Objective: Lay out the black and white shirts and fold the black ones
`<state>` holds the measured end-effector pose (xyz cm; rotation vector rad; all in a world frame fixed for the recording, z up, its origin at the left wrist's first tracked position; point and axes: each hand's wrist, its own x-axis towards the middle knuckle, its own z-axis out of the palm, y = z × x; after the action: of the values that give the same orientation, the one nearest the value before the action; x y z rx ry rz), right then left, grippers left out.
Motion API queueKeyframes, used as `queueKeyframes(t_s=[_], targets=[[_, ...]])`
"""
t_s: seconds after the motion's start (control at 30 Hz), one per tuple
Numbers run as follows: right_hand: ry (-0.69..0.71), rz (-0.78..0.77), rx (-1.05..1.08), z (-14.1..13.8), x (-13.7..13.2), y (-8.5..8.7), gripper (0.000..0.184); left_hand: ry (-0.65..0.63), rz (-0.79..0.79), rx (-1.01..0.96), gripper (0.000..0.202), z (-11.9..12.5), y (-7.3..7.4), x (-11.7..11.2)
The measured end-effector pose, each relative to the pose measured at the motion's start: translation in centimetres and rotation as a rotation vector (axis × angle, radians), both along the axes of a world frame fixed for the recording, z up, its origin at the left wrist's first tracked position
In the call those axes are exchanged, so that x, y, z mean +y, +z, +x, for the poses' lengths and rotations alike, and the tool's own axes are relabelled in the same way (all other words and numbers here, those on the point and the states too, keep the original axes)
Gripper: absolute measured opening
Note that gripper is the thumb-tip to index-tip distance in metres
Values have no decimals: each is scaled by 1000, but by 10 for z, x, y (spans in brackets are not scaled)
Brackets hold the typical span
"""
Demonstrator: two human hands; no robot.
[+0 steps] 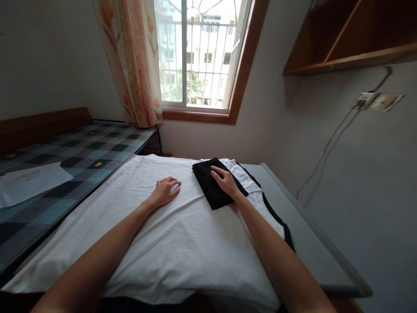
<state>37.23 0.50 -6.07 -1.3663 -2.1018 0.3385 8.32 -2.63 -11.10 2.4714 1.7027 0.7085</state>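
A large white cloth [182,243] lies spread over the table in front of me, with light creases and a fold line running through its middle. On its far right part rests a black folded cloth [208,182], a flat, neat rectangle set at a slant. My right hand [225,180] lies on this black cloth, fingers stretched out and not gripping it. To the left, my left hand [165,190] rests on the white cloth with fingers loosely bent and a gap between thumb and forefinger. Bunched white fabric with a black edge [276,217] shows along the right side.
The grey tabletop [322,248] shows at the right, beside the wall. A bed with a checked cover [81,152] stands on the left, bearing a paper sheet [35,180]. Behind are a curtain [138,65] and a barred window [208,61]. A cable [322,152] hangs from a wall socket [365,101].
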Motion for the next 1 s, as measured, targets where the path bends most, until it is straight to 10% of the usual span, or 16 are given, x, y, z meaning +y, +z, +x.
queueKeyframes(t_s=[0.23, 0.47, 0.63, 1.0], targets=[[-295, 47, -257, 29, -7, -18, 59, -57, 62, -126, 29, 9, 7, -2], [-336, 13, -390, 20, -11, -23, 64, -273, 117, -162, 44, 82, 36, -16], [-336, -23, -441, 20, -11, -25, 64, -345, 65, -32, 62, 113, 23, 2], [-331, -47, -426, 19, -12, -24, 67, -321, -13, -33, 69, 100, 10, 20]])
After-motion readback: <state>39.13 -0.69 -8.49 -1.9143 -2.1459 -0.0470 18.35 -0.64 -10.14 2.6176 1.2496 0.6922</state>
